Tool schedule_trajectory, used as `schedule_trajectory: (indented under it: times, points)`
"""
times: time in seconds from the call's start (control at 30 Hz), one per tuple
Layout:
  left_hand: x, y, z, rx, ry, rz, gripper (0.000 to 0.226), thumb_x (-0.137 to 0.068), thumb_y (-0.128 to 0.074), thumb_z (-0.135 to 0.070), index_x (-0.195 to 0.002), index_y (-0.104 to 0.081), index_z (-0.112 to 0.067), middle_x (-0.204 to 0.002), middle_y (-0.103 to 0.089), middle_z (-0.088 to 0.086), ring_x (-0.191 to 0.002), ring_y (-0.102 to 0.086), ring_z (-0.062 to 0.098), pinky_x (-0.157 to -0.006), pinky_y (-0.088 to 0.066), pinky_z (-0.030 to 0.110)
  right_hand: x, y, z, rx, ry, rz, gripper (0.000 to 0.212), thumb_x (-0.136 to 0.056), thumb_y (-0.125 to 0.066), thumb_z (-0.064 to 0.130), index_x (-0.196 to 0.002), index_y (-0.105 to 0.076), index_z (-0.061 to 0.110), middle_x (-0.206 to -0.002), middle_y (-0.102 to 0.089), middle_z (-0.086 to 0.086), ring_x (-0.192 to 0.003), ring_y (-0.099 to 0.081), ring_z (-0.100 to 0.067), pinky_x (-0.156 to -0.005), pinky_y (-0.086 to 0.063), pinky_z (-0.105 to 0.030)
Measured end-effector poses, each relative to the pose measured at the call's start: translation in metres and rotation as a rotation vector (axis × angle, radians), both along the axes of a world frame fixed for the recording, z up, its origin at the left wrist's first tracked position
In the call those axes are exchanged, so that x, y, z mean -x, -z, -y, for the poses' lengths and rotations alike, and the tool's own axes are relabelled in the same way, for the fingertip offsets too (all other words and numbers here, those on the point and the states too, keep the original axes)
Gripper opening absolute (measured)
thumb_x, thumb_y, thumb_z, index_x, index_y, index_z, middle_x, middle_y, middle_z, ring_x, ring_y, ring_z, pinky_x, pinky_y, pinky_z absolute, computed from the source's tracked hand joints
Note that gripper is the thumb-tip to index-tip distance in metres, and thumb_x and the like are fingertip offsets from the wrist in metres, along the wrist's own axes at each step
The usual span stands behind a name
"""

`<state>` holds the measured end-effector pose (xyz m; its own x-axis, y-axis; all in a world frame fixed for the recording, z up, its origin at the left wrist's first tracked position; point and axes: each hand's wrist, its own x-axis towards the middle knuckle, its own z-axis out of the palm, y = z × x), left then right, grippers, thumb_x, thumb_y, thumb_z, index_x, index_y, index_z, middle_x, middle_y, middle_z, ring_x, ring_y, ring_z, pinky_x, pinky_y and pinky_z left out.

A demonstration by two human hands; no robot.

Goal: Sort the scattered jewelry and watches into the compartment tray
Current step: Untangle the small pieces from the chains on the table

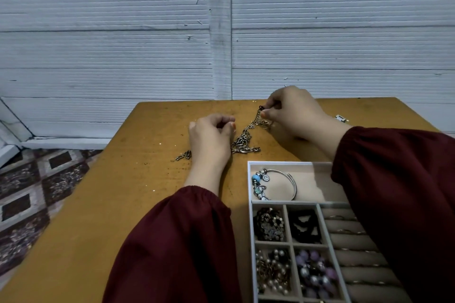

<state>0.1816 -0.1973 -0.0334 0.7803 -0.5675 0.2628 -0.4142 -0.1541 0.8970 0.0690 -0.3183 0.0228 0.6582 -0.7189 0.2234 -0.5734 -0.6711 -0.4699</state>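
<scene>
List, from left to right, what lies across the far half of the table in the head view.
In order: short stretch of links → left hand → chain, heaped → right hand, pinching the chain's raised end → small metal clasp.

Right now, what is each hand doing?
Left hand: fingers curled beside the chain; whether it grips anything cannot be told.
Right hand: pinches the chain's upper end.

On the brown wooden table [123, 204], the white compartment tray [251, 229] sits lower right; the metal link chain [242, 141] lies at centre, above it. A silver charm bangle [294, 186] lies in the tray's top compartment.
</scene>
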Motion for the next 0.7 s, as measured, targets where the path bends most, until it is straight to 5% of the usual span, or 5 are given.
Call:
schedule_trajectory:
  times: [0.23, 0.37, 0.57, 0.7]
  points:
    - [0.017, -0.007, -0.012, 0.214, 0.042, -0.131, 0.019, -0.086, -0.065, -0.003, -0.094, -0.072, -0.018, -0.091, -0.070, -0.005, -0.082, -0.063, -0.002, -0.070, -0.046, 0.004, 0.012, -0.022, -0.015, -0.079, -0.033, 0.161, 0.010, -0.084, -0.070, 0.022, -0.092, -0.071, 0.016, -0.085, -0.065, 0.001, -0.085, -0.058, -0.013, -0.070, -0.039, -0.023]
    - [0.026, -0.009, -0.020, 0.285, 0.043, -0.187, 0.024, -0.086, -0.064, 0.000, -0.090, -0.070, -0.022, -0.092, -0.070, -0.005, -0.084, -0.065, 0.000, -0.074, -0.049, 0.009, 0.022, -0.034, -0.020, -0.218, -0.043, 0.291, 0.007, -0.085, -0.070, 0.022, -0.090, -0.069, 0.017, -0.080, -0.065, 0.001, -0.077, -0.060, -0.014, -0.070, -0.048, -0.028]
    - [0.048, -0.014, -0.037, 0.330, 0.072, -0.233, 0.025, -0.084, -0.066, 0.002, -0.088, -0.070, -0.023, -0.089, -0.071, -0.006, -0.083, -0.066, 0.001, -0.077, -0.051, 0.013, 0.035, -0.056, -0.037, -0.357, -0.053, 0.445, 0.006, -0.087, -0.068, 0.019, -0.092, -0.067, 0.015, -0.071, -0.062, -0.001, -0.062, -0.056, -0.010, -0.051, -0.045, -0.016]
    - [0.063, -0.018, -0.049, 0.353, 0.082, -0.244, 0.027, -0.082, -0.068, 0.002, -0.085, -0.069, -0.025, -0.086, -0.070, -0.010, -0.078, -0.065, -0.007, -0.075, -0.050, 0.010, 0.046, -0.068, -0.051, -0.428, -0.072, 0.536, 0.011, -0.088, -0.067, 0.019, -0.097, -0.067, 0.012, -0.076, -0.063, 0.002, -0.064, -0.058, -0.005, -0.052, -0.046, -0.014]
